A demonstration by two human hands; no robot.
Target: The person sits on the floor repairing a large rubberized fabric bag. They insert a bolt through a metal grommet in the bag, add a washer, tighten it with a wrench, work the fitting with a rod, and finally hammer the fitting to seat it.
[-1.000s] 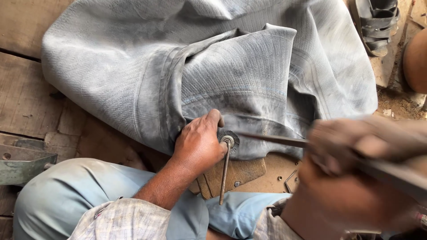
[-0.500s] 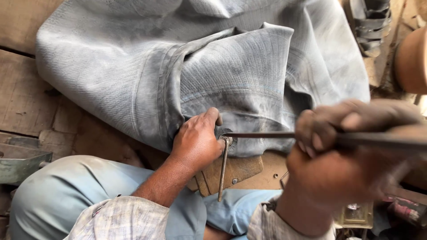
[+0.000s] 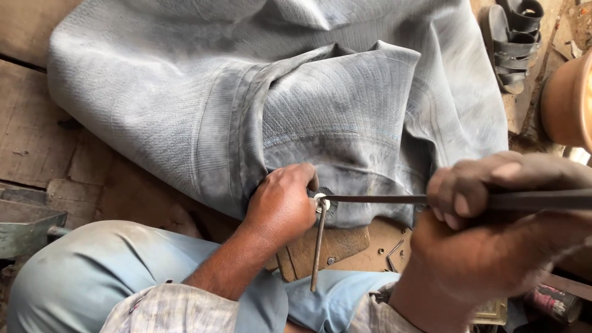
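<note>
Left hand [image 3: 280, 206] presses its fingers on the grey rubber tube [image 3: 246, 105] beside the valve [image 3: 320, 199]; right hand [image 3: 493, 234], clenched, grips a metal rod [image 3: 376, 198] touching the valve.

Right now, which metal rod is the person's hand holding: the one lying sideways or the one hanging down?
The sideways rod, gripped by the right hand. The hanging rod dangles free.

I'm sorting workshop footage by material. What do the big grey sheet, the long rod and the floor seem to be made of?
The grey sheet looks like rubber, perhaps an inner tube: matte, dusty, finely ribbed, folding limply. The long rod, gripped by the right hand, looks like dark bare metal, thin and straight, as does the bent rod beside the left hand. The floor appears to be worn wooden planks, with grain and gaps.
</note>
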